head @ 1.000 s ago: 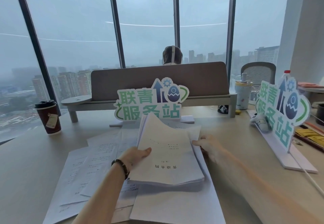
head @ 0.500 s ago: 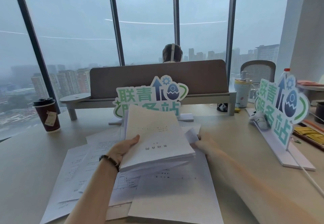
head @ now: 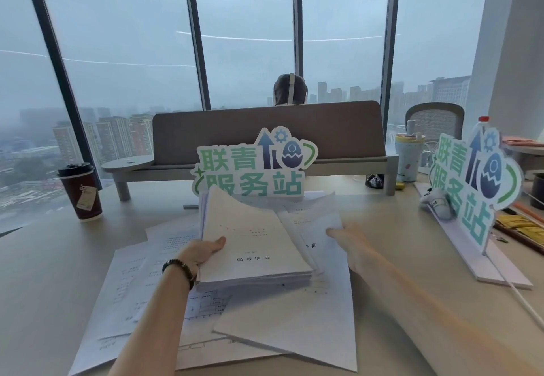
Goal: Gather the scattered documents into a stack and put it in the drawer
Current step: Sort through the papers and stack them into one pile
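My left hand (head: 203, 253) grips the left edge of a thick stack of white documents (head: 253, 246), thumb on top, holding it lifted above the desk. My right hand (head: 351, 237) grips a thinner bundle of papers (head: 312, 219) just right of the stack, raised off the desk. Loose printed sheets (head: 141, 281) lie spread on the desk to the left and beneath the stack, and a large white sheet (head: 294, 325) lies in front. No drawer is in view.
A green sign (head: 253, 166) stands right behind the papers, a second sign (head: 474, 187) at the right. A dark paper coffee cup (head: 81, 191) stands at the left. A desk divider (head: 268, 134), a person's head behind it, a tumbler (head: 407, 155) and a cable lie further back and right.
My right hand has lifted a thin bundle from the desk beside the stack. My left hand keeps hold of the thick stack, which shifted slightly left.
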A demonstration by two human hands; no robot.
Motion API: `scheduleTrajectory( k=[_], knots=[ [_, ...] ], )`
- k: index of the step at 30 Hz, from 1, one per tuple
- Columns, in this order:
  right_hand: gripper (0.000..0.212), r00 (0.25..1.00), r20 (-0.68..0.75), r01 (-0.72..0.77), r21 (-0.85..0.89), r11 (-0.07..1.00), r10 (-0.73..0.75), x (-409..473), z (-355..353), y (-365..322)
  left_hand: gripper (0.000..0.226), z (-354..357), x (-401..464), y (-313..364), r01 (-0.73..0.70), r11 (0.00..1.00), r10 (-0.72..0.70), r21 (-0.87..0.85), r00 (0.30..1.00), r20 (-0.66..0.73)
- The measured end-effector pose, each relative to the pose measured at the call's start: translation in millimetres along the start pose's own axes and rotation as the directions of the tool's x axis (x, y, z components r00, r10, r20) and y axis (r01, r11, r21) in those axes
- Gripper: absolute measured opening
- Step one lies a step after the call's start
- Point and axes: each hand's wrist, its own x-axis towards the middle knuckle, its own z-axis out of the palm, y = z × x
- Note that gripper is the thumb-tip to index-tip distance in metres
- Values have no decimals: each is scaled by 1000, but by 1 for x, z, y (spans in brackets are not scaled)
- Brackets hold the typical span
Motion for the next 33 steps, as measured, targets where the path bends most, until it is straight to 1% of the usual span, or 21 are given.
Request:
scheduleTrajectory(
  k=[1, 2, 5, 8, 9, 12, 15, 19, 21, 23, 25, 27, 29, 33],
  knots=[
    [24, 999, 31, -13, -20, 1000, 14, -3, -1, -2, 44, 0, 0, -1, 7, 1000, -7, 9, 1000, 14],
    [29, 998, 55, -20, -57, 998, 23, -6, -2, -3, 45, 0, -1, -1, 14, 1000, -15, 22, 1000, 28],
    [57, 997, 80, 35, -152, 988, -23, -6, -4, 0, 45, 7, -5, 0, 10, 999, -12, 39, 998, 65],
    [75, 993, 98, 82, -198, 977, -64, -5, -1, 3, 38, 16, -14, 5, 0, 999, -4, 41, 994, 109],
    [78, 992, 98, 95, -214, 972, -76, -4, 1, 5, 36, 19, -13, 6, -7, 999, 1, 48, 993, 115],
    [72, 993, 52, 117, -270, 956, -107, -6, 3, 6, 36, 20, -12, 6, -13, 999, 7, 52, 993, 114],
    [68, 993, 38, 122, -260, 958, -116, -5, 2, 6, 39, 15, -9, 6, -7, 1000, 8, -10, 993, 119],
    [61, 995, 48, 97, -259, 961, -87, -5, -7, 0, 23, 9, -9, 9, -36, 992, 51, -122, 991, 121],
    [56, 996, 56, 83, -265, 961, -70, -5, -14, -4, 18, 8, -10, 10, -41, 987, 60, -152, 991, 118],
    [53, 997, 62, 57, -268, 962, -42, -3, -21, -8, 18, 9, -10, 10, -40, 987, 59, -157, 991, 116],
    [58, 997, 68, 40, -269, 962, -23, 3, -27, -7, 19, 10, -8, 9, -38, 989, 55, -143, 992, 117],
    [61, 994, 105, 43, -236, 971, -19, 15, -30, 1, 20, 12, -7, 9, -40, 992, 54, -124, 992, 114],
    [52, 991, 132, 60, -193, 979, -35, 8, -28, 1, 20, 14, -7, 8, -39, 992, 53, -117, 992, 118],
    [41, 991, 113, 88, -145, 986, -72, -10, -27, -9, 22, 13, -4, 6, -37, 990, 53, -133, 991, 125]
  ],
)
